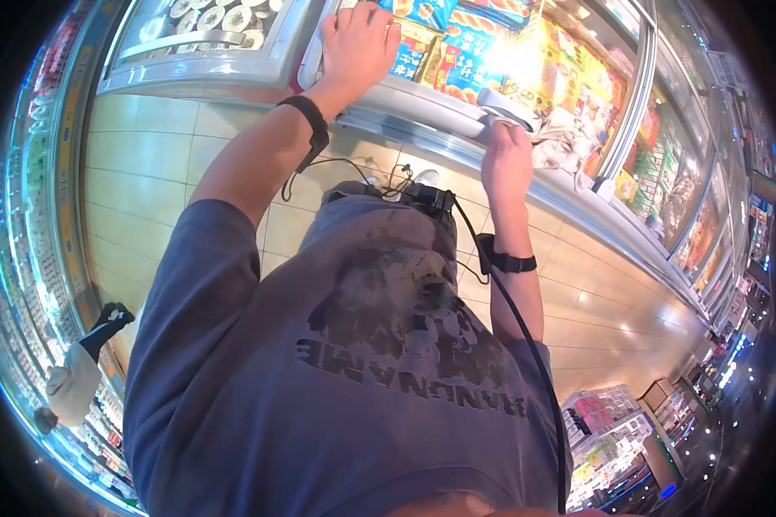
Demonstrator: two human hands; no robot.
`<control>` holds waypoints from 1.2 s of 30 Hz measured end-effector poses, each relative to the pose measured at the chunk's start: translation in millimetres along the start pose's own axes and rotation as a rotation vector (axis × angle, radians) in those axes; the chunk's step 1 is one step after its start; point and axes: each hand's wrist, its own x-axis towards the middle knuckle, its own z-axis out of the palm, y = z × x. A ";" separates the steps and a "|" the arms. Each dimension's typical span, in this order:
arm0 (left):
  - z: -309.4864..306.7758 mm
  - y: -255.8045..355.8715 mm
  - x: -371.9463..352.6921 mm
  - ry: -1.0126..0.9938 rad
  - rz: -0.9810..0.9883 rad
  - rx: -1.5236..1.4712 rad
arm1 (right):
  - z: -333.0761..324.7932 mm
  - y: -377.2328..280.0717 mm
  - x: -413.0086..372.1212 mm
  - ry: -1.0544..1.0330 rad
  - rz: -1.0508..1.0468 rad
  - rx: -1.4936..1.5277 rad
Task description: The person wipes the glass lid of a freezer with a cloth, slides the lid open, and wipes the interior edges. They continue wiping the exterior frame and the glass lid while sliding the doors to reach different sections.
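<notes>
My left hand (359, 47) rests with its fingers loosely stretched over the pale front rim (422, 96) of a chest freezer, beside blue and yellow food packets (457, 65). It holds nothing I can see. Further right, the fingers of my right hand (509, 162) are closed on a crumpled whitish cloth (569, 145), which lies along the freezer edge. Just beyond those fingers is a white and grey handle-like piece (507, 108) on the rim. Both wrists wear black bands.
A glass-lidded freezer section (200, 43) with round items adjoins at left. More freezer sections (677, 164) run off to the right. Shelves (30, 258) line the left side, with a person (73, 379) near them. A black cable (513, 302) crosses my shirt.
</notes>
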 end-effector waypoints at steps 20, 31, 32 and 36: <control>-0.2 -5.7 1.0 -0.028 0.012 -0.060 | 6.9 9.9 0.0 0.047 0.191 -0.020; 2.0 -8.0 0.2 -0.054 0.016 -0.098 | 14.5 -45.2 11.7 -0.044 0.101 0.019; 0.9 -8.7 -0.1 -0.055 0.016 -0.092 | 8.8 -40.3 9.2 -0.066 0.157 0.032; -0.3 -8.4 1.9 -0.036 0.015 -0.107 | 7.2 -6.8 0.9 0.004 0.308 -0.018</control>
